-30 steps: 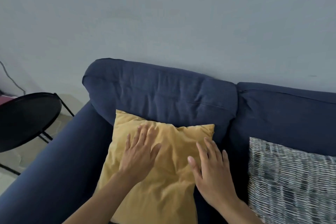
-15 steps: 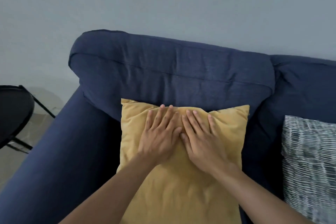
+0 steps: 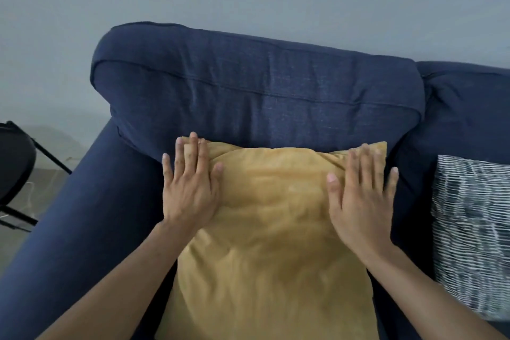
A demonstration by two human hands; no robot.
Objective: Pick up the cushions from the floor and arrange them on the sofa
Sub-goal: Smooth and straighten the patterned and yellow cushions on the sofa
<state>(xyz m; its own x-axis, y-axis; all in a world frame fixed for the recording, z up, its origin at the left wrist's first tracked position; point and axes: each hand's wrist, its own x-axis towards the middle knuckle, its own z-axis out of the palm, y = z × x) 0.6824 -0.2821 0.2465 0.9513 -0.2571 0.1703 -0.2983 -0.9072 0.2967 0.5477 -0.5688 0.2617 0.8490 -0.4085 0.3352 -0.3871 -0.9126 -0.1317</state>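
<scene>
A mustard-yellow cushion (image 3: 271,234) leans against the back cushion of the dark blue sofa (image 3: 256,94), near its left arm. My left hand (image 3: 190,188) lies flat on the cushion's upper left corner, fingers spread. My right hand (image 3: 358,199) lies flat on its upper right corner, fingers apart too. Neither hand grips the fabric. A grey cushion with white stripes (image 3: 472,232) stands on the sofa to the right, cut off by the frame edge.
The sofa's left armrest (image 3: 82,229) runs down the left side. Beyond it stands a black round side table (image 3: 13,163) on thin legs over a pale floor. A plain grey wall rises behind the sofa.
My hands were side by side at the cushion's top middle; they have slid apart to its two upper corners. The view has moved closer to the sofa.
</scene>
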